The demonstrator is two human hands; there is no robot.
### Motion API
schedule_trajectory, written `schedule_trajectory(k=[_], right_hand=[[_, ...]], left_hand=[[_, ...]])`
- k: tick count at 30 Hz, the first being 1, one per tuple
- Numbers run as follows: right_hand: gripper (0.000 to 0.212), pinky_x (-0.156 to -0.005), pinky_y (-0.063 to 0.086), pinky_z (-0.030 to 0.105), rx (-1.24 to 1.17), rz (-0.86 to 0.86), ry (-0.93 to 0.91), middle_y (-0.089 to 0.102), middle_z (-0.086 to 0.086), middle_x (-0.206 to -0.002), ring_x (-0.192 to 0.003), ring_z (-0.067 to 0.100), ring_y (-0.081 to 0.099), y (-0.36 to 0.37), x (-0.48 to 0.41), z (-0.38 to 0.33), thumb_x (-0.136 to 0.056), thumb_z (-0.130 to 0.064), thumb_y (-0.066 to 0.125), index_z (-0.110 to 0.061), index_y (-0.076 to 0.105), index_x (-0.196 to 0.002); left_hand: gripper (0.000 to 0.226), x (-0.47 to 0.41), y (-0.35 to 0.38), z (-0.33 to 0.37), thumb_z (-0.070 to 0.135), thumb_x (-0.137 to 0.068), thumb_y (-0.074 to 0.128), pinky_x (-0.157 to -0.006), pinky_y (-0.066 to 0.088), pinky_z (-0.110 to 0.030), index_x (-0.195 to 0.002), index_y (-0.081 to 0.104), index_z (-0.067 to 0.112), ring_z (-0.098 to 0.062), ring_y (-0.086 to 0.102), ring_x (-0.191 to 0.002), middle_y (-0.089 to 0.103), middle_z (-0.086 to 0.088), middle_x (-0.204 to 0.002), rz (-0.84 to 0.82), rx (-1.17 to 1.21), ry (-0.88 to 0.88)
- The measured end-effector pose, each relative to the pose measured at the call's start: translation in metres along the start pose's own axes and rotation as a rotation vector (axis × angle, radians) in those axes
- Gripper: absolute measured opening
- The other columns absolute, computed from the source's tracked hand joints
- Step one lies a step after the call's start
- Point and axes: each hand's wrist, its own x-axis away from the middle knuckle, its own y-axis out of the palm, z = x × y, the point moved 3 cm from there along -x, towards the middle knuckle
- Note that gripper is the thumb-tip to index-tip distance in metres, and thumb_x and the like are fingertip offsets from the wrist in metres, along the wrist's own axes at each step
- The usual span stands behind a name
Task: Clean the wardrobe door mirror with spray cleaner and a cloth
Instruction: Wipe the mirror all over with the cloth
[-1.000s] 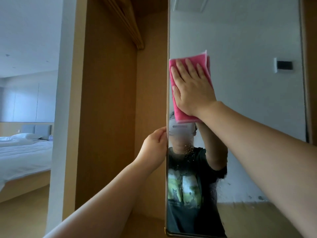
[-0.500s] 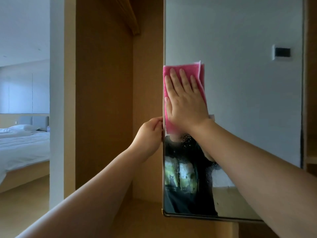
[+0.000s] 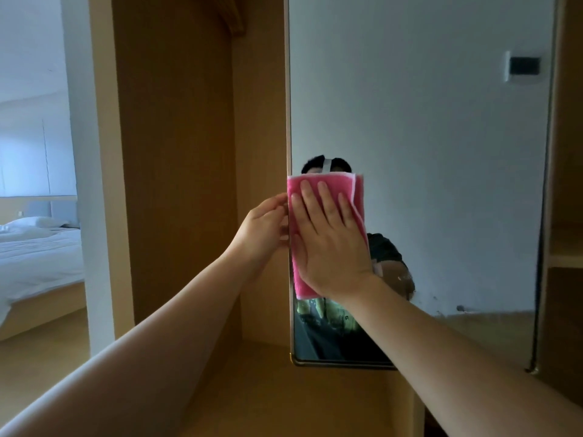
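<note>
Wood wardrobe [image 3: 176, 152], white bed [image 3: 34, 257], dim rm

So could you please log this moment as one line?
right hand: flat on folded pink cloth | left hand: steadying mirror door edge | wiping

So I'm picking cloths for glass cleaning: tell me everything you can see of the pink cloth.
The pink cloth looks like fuzzy terry with a paler edge trim, folded into an upright rectangle with layers showing at its right side. It lies flat against the mirror by the mirror's left edge. The right hand presses it there, palm flat with fingers spread, covering most of it.
</note>
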Motion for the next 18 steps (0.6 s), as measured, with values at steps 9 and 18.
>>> schedule_trajectory(k=[9, 18], right_hand=[[0.056, -0.121, 0.004, 0.046, -0.078, 0.037, -0.011, 0.028, 0.016, -0.156, -0.146, 0.034, 0.019, -0.01, -0.002, 0.004, -0.1, -0.034, 0.027, -0.008, 0.032, -0.149], [0.06, -0.121, 0.001, 0.047, -0.041, 0.016, 0.043, 0.02, 0.014, -0.159, -0.148, 0.033, 0.012, -0.005, -0.005, 0.001, -0.101, -0.04, 0.02, -0.01, 0.022, -0.152]], left_hand=[[0.031, 0.047, 0.001, -0.057, 0.016, -0.103, 0.032, -0.067, 0.058, -0.03, -0.122, 0.057, 0.015, -0.017, 0.071, -0.076, 0.072, 0.003, -0.077, -0.053, 0.021, -0.203], [0.032, 0.07, 0.001, -0.084, 0.011, -0.103, 0.032, -0.07, 0.056, -0.029, -0.117, 0.061, 0.01, -0.014, 0.068, -0.078, 0.073, -0.004, -0.083, 0.003, -0.067, -0.245]])
